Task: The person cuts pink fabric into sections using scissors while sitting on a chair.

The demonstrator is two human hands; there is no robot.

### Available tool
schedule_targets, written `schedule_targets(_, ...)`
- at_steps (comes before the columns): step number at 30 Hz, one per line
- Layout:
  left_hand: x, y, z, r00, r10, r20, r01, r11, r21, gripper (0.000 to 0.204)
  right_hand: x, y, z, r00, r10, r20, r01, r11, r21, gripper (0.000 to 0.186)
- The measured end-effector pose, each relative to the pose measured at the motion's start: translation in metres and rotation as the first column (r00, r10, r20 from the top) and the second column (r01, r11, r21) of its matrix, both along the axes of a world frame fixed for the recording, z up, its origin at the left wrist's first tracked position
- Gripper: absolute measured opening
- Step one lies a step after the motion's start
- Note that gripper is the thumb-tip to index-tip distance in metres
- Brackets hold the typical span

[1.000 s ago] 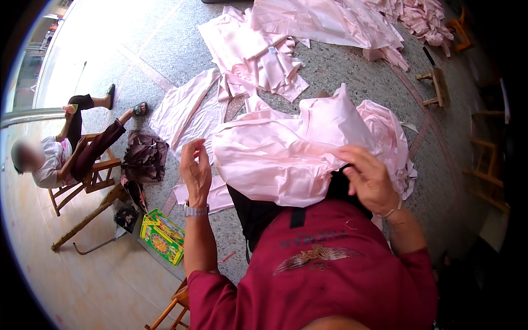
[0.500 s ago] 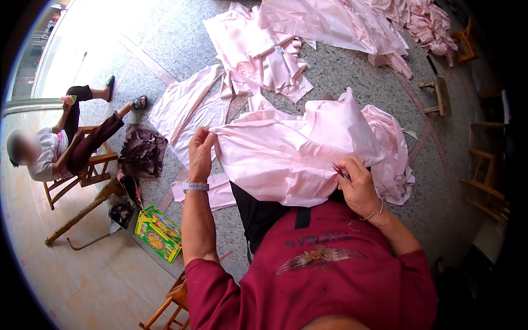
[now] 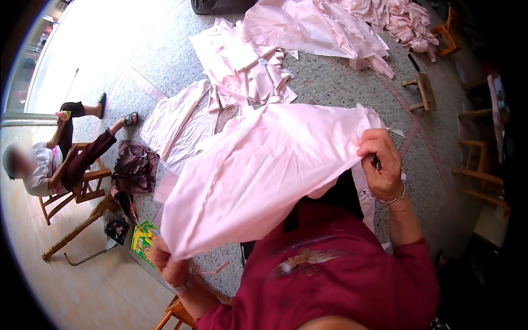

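A large piece of pale pink cloth (image 3: 258, 165), creased and with a seam running along it, is stretched over my lap between my hands. My left hand (image 3: 170, 258) is closed on its lower left corner, slightly blurred, with the fingers partly behind the cloth. My right hand (image 3: 381, 162) grips the cloth's right edge near the top, with a small dark tool (image 3: 375, 161), probably snips, inside the curled fingers. Behind the held piece, more pink cloth (image 3: 176, 115) lies spread on the floor.
Pink piles (image 3: 412, 27) lie beyond. Another person (image 3: 41, 165) sits on a wooden chair at left, beside dark fabric (image 3: 135, 168), a wooden post (image 3: 77, 231) and a green-yellow board (image 3: 144, 240). A low stool (image 3: 423, 91), chairs (image 3: 476, 181) and a black bag (image 3: 217, 4) surround the speckled floor (image 3: 308, 77).
My left hand has moved down with the cloth's corner; my right hand has moved up and right, taking the edge. The cloth, bunched earlier, is now pulled out flatter across me.
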State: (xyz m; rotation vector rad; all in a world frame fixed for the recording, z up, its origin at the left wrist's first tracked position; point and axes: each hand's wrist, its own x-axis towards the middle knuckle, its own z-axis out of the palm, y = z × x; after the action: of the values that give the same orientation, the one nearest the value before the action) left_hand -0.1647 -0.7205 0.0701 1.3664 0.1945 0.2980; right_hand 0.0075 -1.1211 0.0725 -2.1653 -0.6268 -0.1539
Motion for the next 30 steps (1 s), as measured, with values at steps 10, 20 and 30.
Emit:
schedule_targets(10,-0.045,-0.040,-0.106,0.717,0.048,-0.695,0.205,0.939,0.276,0.016,-0.022,-0.022,-0.076,0.943,0.045,-0.331,-0.067,0.996,-0.057,0.024)
schedule_targets(20,0.128,-0.181,-0.040,0.829,-0.552,-0.094,0.429,0.520,0.739,0.026,-0.015,-0.018,-0.065,0.952,0.078,-0.294,-0.060,0.996,0.069,0.029)
schedule_targets(30,0.163,-0.207,-0.092,0.797,-0.596,-0.097,0.514,0.586,0.626,0.011,-0.013,-0.025,-0.072,0.927,0.058,-0.371,0.019,0.980,0.200,0.028)
